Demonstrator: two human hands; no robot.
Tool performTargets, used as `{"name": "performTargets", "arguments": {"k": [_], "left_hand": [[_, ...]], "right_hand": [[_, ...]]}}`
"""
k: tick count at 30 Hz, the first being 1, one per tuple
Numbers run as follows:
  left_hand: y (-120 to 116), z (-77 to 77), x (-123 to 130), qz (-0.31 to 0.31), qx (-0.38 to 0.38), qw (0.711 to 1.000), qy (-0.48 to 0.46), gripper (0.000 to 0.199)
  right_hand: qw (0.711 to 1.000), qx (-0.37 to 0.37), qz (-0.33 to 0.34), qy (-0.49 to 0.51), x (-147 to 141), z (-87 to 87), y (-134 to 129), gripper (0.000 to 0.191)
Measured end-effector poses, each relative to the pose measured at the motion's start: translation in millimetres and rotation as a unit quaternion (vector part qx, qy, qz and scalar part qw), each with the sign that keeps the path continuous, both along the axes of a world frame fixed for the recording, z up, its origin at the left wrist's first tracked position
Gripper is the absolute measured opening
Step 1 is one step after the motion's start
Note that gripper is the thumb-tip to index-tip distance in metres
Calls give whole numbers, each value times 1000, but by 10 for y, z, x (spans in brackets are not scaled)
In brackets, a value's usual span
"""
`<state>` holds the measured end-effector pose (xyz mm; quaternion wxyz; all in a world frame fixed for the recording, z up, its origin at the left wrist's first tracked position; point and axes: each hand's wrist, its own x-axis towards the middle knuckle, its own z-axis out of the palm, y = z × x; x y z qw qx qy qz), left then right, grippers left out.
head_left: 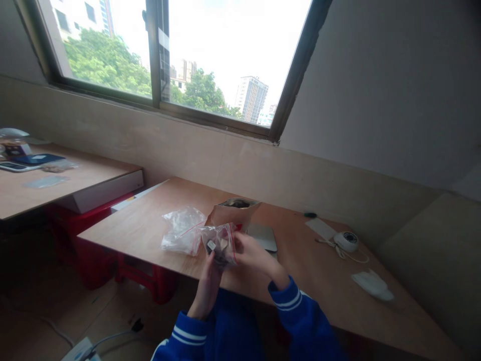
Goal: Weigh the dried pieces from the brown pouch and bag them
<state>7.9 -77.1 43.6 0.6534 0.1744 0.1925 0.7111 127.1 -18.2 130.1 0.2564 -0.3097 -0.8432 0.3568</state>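
Note:
Between my two hands is a clear zip bag (219, 240) with a red-edged seal and small dark and pale pieces inside. My left hand (211, 278) grips it from below, thumb against the plastic. At the bag's right side, along the red seal, my right hand (246, 249) has its fingers closed on the edge. Flat clear zip bags (181, 228) lie on the table just to the left. Behind the held bag stands a brown paper bag (233, 214) with its top open; dark contents show in it.
A silver flat device (265, 236) lies right of the paper bag. Farther right are a white dome camera (345, 241) with its cable and a crumpled white tissue (373, 286). On another table at left sits a scale (18, 165). Red stools (146, 276) stand below.

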Motion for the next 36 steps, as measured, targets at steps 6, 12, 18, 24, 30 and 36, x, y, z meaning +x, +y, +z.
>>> {"name": "performTargets", "arguments": {"k": [6, 12, 18, 24, 30, 36], "left_hand": [[51, -3, -55, 63, -28, 998, 12, 48], [44, -76, -105, 55, -41, 998, 9, 56], [25, -85, -158, 63, -57, 996, 3, 53], [38, -118, -234, 65, -66, 996, 9, 34], [16, -69, -192, 54, -66, 996, -2, 28], [-54, 68, -190, 32, -34, 999, -28, 31]], "right_hand": [[994, 31, -38, 103, 174, 256, 23, 28], [940, 89, -134, 302, 60, 487, 451, 51], [938, 139, -146, 282, -275, 272, 706, 46], [957, 233, -106, 138, -234, 304, 595, 28], [951, 297, -89, -7, -161, 372, 600, 45], [931, 323, -160, -52, -117, 397, 539, 32]]}}
